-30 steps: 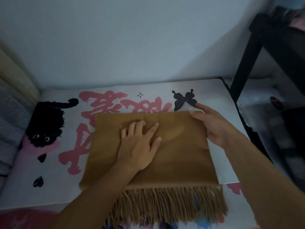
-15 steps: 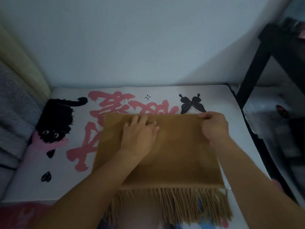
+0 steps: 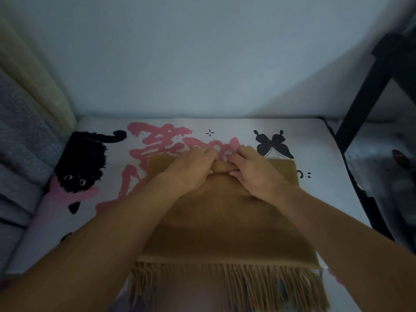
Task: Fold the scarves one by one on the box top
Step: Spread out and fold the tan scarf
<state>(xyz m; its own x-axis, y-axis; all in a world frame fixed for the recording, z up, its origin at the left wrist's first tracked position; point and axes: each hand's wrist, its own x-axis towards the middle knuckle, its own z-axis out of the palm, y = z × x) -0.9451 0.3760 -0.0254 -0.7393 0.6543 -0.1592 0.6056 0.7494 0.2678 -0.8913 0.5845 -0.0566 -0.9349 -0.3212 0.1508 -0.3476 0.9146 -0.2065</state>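
Both hands pinch the tan scarf (image 3: 225, 221) at the middle of its far edge: our left hand (image 3: 191, 170) and right hand (image 3: 254, 174) sit side by side, nearly touching, fingers curled over the edge and thumbs tucked against the fabric, which bunches into a small raised ridge between them.

Scarf lies folded flat on the box top (image 3: 333, 188), roughly centred. Its far edge lies just short of the pink lettering (image 3: 157, 143) printed on the lid, overlapping the lower strokes. Near edge reaches the front rim of the box top, and the fringe (image 3: 225, 287) hangs over that rim toward us. Right far corner of the scarf sits just below the black butterfly print (image 3: 273, 145). Black cat print (image 3: 83, 163) is well left of the scarf, not covered.

Grey and cream fabric (image 3: 24, 136) is piled against the left side of the box top. Black frame (image 3: 369, 91) stands just past its right side. Plain wall (image 3: 202, 52) runs behind it.

Both forearms cross the scarf's side edges from the near corners.
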